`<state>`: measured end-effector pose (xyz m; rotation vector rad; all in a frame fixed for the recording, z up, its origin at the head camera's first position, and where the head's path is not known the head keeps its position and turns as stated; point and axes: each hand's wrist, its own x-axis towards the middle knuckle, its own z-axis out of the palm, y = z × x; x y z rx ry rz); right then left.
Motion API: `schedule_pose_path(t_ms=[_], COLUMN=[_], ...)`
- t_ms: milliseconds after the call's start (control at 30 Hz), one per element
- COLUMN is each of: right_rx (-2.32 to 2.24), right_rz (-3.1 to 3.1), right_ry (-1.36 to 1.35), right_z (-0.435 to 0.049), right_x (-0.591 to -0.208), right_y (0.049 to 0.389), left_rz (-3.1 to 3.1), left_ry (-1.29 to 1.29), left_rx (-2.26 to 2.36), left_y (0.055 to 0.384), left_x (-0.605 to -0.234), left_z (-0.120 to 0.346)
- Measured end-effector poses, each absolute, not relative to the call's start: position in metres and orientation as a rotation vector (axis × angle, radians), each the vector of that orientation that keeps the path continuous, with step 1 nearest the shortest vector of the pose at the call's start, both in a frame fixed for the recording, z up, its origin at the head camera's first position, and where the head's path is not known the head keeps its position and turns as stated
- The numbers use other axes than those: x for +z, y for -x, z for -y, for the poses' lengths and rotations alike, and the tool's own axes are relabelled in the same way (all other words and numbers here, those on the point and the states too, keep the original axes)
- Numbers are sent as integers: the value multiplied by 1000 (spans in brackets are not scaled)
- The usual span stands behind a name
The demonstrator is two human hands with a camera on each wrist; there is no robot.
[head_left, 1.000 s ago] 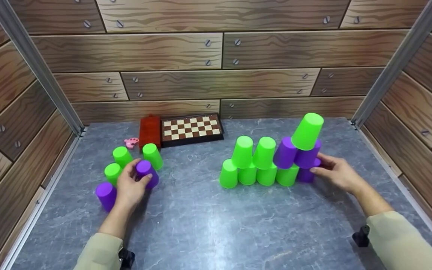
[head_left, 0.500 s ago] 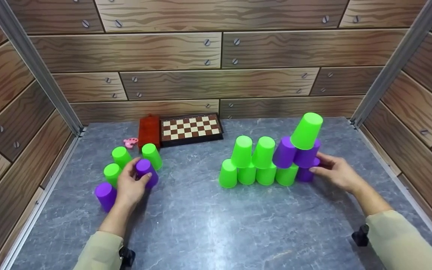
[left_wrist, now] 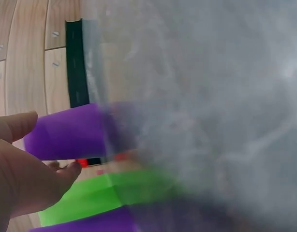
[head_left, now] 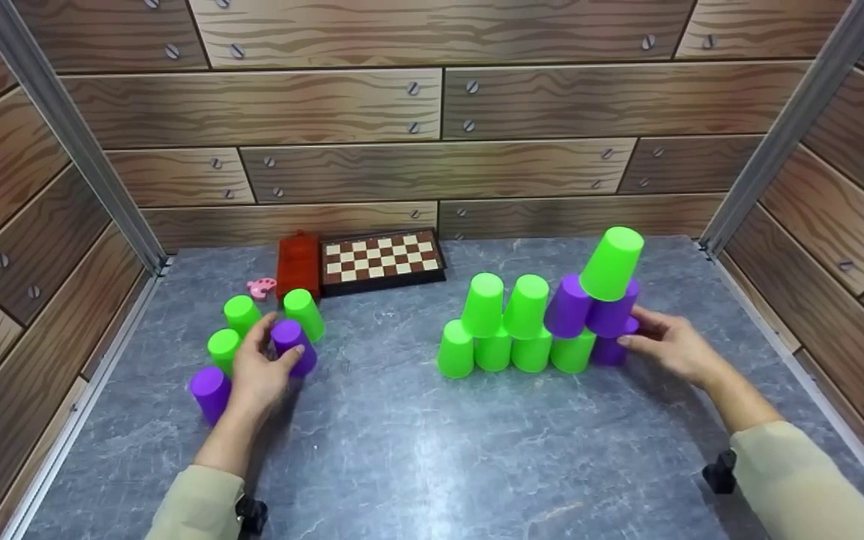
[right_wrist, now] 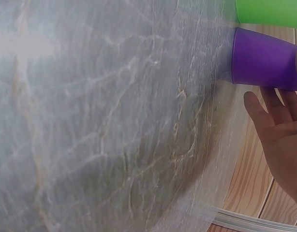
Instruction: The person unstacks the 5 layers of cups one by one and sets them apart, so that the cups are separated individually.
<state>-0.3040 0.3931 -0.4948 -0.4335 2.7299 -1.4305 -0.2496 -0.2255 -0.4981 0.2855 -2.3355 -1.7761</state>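
On the left in the head view, my left hand (head_left: 258,375) pinches an upside-down purple cup (head_left: 291,341) between thumb and fingers. Around it stand several other inverted cups: a purple cup (head_left: 209,390), a near green cup (head_left: 223,349), a back green cup (head_left: 241,313) and a right green cup (head_left: 303,313). On the right, my right hand (head_left: 676,349) holds the purple end cup (right_wrist: 264,58) of a stack's bottom row, thumb and fingers on its outer side. Green cups fill the rest of that row. Two green and two purple cups form the second row, with one green cup (head_left: 613,264) on top.
Against the back wall lie a checkered game board (head_left: 381,259) and an open red box (head_left: 298,266). Beside the box is a small pink toy (head_left: 261,288). Wood-patterned walls enclose the grey marbled table (head_left: 417,450) on the left, back and right.
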Motion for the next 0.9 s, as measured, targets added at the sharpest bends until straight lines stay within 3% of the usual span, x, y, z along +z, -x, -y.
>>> schedule_pose_path(t_ms=[200, 467, 900], right_rx=[-1381, -1380, -1437], right_rz=[-2752, -2745, -2728], right_ry=[402, 416, 449], right_z=[-395, -392, -393], right_x=[-494, -495, -496], right_y=[303, 303, 304], left_rz=[2383, 2259, 2315], left_ry=[-233, 87, 720], left_rx=[-1682, -1692, -1467], left_y=[239, 232, 251], left_x=[-466, -403, -315], left_z=[219, 188, 74])
